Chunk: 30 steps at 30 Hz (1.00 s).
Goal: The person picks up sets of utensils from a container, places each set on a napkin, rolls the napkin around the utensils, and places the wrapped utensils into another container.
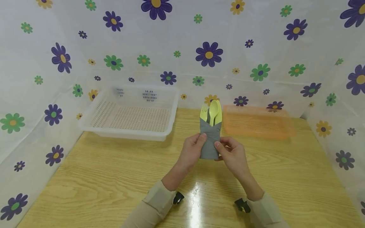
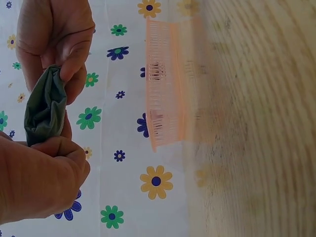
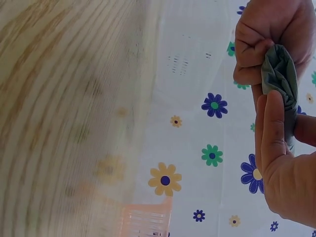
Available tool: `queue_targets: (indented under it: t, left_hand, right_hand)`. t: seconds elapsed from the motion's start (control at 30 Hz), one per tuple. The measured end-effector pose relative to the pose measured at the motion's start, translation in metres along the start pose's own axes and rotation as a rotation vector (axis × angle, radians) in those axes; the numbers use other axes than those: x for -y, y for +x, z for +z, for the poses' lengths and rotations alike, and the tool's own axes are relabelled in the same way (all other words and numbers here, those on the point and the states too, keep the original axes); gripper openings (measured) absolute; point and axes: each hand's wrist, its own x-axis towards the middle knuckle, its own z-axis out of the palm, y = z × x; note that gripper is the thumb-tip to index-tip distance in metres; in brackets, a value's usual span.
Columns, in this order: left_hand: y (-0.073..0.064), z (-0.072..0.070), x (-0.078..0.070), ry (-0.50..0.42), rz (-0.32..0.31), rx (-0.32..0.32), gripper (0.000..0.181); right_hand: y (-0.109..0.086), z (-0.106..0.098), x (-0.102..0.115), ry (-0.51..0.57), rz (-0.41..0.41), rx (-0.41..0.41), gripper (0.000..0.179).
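Note:
A folded grey cloth napkin (image 1: 210, 145) forms an upright pouch held above the table. Out of its top stick a yellow-green fork (image 1: 203, 113), a spoon (image 1: 213, 110) and, at the right, a knife (image 1: 219, 111). My left hand (image 1: 188, 151) grips the pouch's left side with the thumb across its front. Lower on the right side, my right hand (image 1: 235, 157) pinches it, thumb in front and fingers behind. Both wrist views show the bunched bottom end of the napkin (image 2: 45, 106) between the two hands; the cutlery is hidden there.
A white perforated basket (image 1: 131, 134) stands at the back left of the wooden table (image 1: 114, 171). An orange basket (image 1: 259, 134) sits at the back right. White flowered sheeting (image 1: 182, 34) encloses the back and sides.

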Motion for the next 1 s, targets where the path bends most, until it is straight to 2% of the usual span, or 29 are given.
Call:
queue_targets:
  t: [0.23,0.47,0.57,0.67,0.9,1.0]
  left_hand:
    - [-0.001,0.002,-0.002,0.017,-0.022,-0.009,0.038]
    - [-0.003,0.000,-0.003,-0.008,-0.076,-0.085,0.046]
    - [-0.002,-0.001,-0.003,-0.026,-0.083,-0.089,0.048]
    - [-0.002,-0.002,-0.003,-0.017,-0.060,-0.061,0.044]
    - [-0.003,0.001,-0.003,0.013,0.050,0.022,0.032]
    - [-0.005,0.001,-0.004,0.002,0.056,0.051,0.033]
  right_hand:
    - [-0.003,0.005,0.005,-0.077,-0.028,-0.032,0.018]
    - [-0.006,0.010,0.004,-0.234,-0.138,-0.056,0.015]
    - [-0.007,0.012,0.003,-0.261,-0.169,-0.066,0.015]
    - [-0.007,0.012,0.003,-0.261,-0.167,-0.076,0.016]
    - [-0.005,0.009,0.002,-0.172,-0.106,-0.114,0.022]
    - [-0.002,0.007,-0.001,-0.129,-0.120,-0.123,0.023]
